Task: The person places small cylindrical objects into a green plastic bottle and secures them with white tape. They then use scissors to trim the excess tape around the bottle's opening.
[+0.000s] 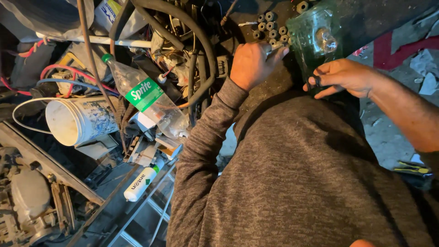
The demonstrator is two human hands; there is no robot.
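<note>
Now the left hand (250,64) grips a small tool (276,45) pointing right; right hand (342,77) pinches a black ring (315,82).

There is a single view, from a camera worn on the person's head, looking steeply down over the grey-sweatered chest at close range. The white bucket (75,121) anchors the left side; to its right lies the clear plastic bottle (146,98), and farther right both arms reach away from the lens.

Cluttered repair workshop; hoses (201,45), wires (64,75), engine parts (27,196).
</note>
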